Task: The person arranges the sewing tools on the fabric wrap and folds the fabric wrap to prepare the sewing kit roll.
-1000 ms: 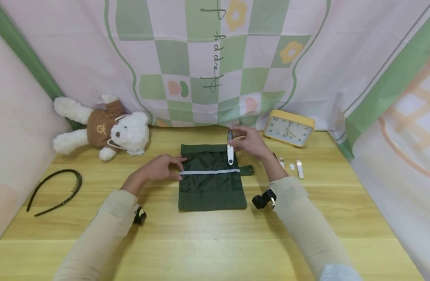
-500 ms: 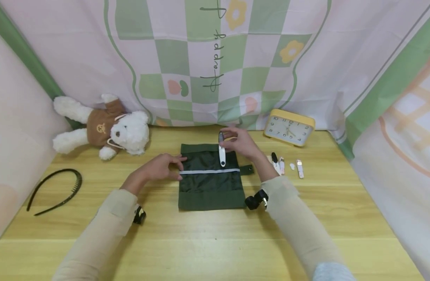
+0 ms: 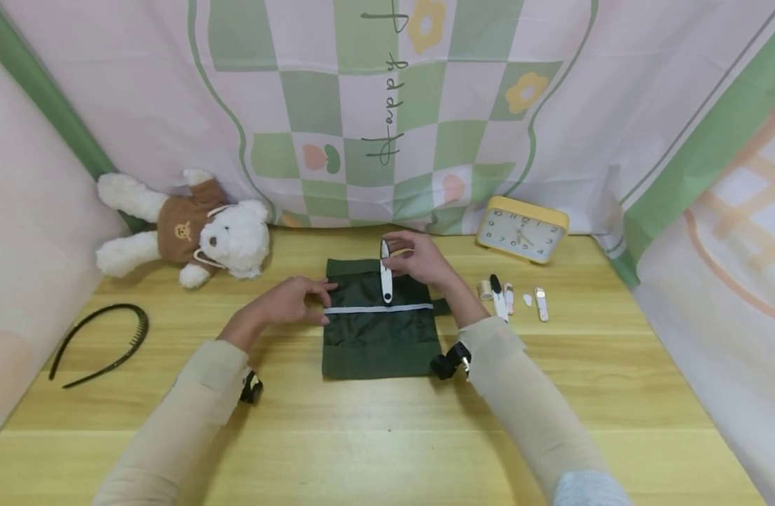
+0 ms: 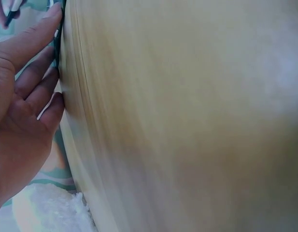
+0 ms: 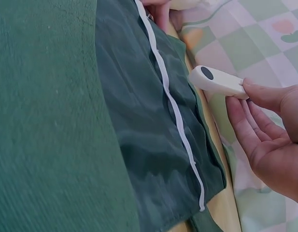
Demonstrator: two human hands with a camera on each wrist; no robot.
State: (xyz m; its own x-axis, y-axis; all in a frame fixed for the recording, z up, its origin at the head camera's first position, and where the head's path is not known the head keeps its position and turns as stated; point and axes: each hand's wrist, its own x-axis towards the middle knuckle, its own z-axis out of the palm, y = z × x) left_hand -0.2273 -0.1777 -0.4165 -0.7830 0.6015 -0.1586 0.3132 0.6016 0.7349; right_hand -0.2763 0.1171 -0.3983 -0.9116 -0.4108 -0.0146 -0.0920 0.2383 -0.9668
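Observation:
A dark green fabric organizer lies unfolded on the table, with a white elastic strip across its middle and a snap tab on its right side. My right hand pinches a slim white tool between thumb and fingers. The tool is held over the organizer's upper half, its lower end close to the elastic; a dark oval marks that end. My left hand touches the organizer's left edge with relaxed, fairly straight fingers.
Right of the organizer lie a thread spool, a black-and-white tool and small pink-and-white items. A yellow clock stands behind them. A plush bear and a black headband lie on the left.
My right hand has moved left over the organizer with the white tool, uncovering the spool and the black-and-white tool on the right. My left hand has stayed in place.

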